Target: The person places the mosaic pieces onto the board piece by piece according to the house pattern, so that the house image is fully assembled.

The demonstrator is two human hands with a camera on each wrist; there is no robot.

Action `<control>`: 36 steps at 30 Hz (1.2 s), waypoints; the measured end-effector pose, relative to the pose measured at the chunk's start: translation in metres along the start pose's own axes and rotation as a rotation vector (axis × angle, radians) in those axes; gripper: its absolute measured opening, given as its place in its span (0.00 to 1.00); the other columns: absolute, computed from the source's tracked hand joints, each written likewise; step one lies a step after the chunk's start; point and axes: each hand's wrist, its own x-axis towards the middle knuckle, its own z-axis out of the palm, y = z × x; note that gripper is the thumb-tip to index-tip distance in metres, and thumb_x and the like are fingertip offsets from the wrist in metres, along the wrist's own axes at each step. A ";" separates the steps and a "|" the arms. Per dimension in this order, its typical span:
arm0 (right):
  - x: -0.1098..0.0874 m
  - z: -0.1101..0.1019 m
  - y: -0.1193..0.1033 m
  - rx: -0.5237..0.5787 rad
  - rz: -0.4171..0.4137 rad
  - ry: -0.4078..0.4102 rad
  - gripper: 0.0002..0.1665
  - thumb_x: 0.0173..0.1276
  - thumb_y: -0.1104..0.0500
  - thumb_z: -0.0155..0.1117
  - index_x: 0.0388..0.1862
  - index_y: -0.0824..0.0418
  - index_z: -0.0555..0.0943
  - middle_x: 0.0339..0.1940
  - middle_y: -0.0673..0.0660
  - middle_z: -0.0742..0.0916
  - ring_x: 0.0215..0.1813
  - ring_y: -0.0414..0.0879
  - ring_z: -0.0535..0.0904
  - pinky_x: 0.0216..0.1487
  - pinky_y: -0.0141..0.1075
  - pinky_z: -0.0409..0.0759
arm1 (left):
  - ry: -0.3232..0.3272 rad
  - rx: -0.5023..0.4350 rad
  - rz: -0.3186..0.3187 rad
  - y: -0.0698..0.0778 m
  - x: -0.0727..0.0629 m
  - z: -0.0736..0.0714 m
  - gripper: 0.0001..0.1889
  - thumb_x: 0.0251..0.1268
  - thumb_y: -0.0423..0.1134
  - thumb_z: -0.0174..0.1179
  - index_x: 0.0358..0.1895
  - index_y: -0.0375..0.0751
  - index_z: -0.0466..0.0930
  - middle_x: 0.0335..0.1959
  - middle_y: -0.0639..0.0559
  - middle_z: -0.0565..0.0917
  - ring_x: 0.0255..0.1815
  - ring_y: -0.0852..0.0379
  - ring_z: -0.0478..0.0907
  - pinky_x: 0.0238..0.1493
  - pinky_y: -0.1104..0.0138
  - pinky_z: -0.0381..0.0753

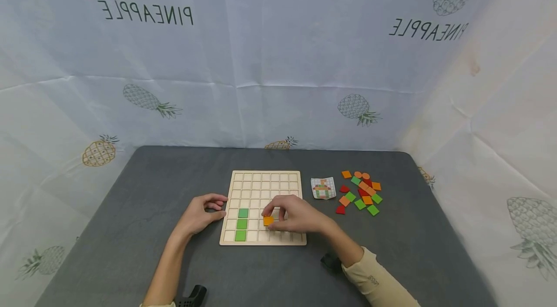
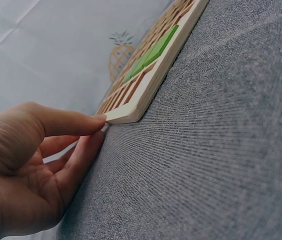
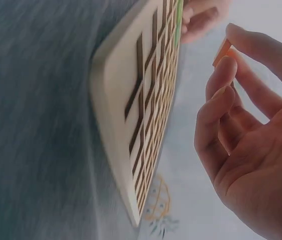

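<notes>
In the head view, a wooden grid board [image 1: 265,194] lies in front of me. My left hand [image 1: 200,215] is at its left edge; in the left wrist view the thumb tip [image 2: 99,118] touches the rim, with the other fingers loosely bent beside it. Over the lower middle of the board, my right hand [image 1: 298,215] pinches an orange square tile [image 1: 268,220] between thumb and fingers. The right wrist view shows this tile [image 3: 222,52] edge-on, raised above the grid. Three green square tiles [image 1: 241,224] sit in a column of cells at the board's lower left.
Right of the board lies a small printed pattern card [image 1: 323,188]. Beyond it is a loose pile of green, orange and red tiles [image 1: 359,204], including round ones and triangles. The grey cloth-covered table [image 1: 143,200] is backed by a white curtain [image 1: 278,55] with pineapple prints.
</notes>
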 end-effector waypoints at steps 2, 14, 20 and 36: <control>0.006 0.005 -0.004 -0.004 0.011 -0.018 0.16 0.72 0.57 0.78 0.56 0.55 0.90 0.54 0.52 0.92 0.32 0.28 0.80 0.40 0.26 0.80 | 0.002 0.001 0.000 0.000 0.000 0.000 0.20 0.67 0.30 0.74 0.62 0.34 0.86 0.52 0.39 0.87 0.46 0.55 0.83 0.46 0.69 0.80; 0.031 0.033 -0.017 -0.131 0.094 -0.104 0.14 0.69 0.54 0.81 0.52 0.48 0.91 0.45 0.44 0.90 0.27 0.28 0.75 0.31 0.26 0.73 | -0.001 -0.004 0.000 0.000 0.000 -0.001 0.20 0.67 0.29 0.73 0.61 0.33 0.86 0.52 0.39 0.87 0.46 0.55 0.83 0.46 0.70 0.81; 0.033 0.039 -0.020 -0.164 0.100 -0.127 0.15 0.69 0.53 0.81 0.53 0.49 0.90 0.47 0.43 0.91 0.30 0.28 0.75 0.34 0.25 0.75 | -0.004 -0.003 0.006 0.000 0.001 -0.001 0.20 0.67 0.29 0.73 0.61 0.34 0.86 0.52 0.39 0.87 0.46 0.55 0.83 0.46 0.70 0.81; 0.030 0.041 -0.019 -0.251 0.123 -0.117 0.13 0.69 0.52 0.81 0.51 0.45 0.90 0.45 0.41 0.89 0.33 0.27 0.75 0.37 0.25 0.74 | 0.010 0.004 0.010 0.001 0.001 0.000 0.20 0.66 0.29 0.74 0.61 0.33 0.86 0.51 0.39 0.87 0.46 0.56 0.84 0.45 0.71 0.81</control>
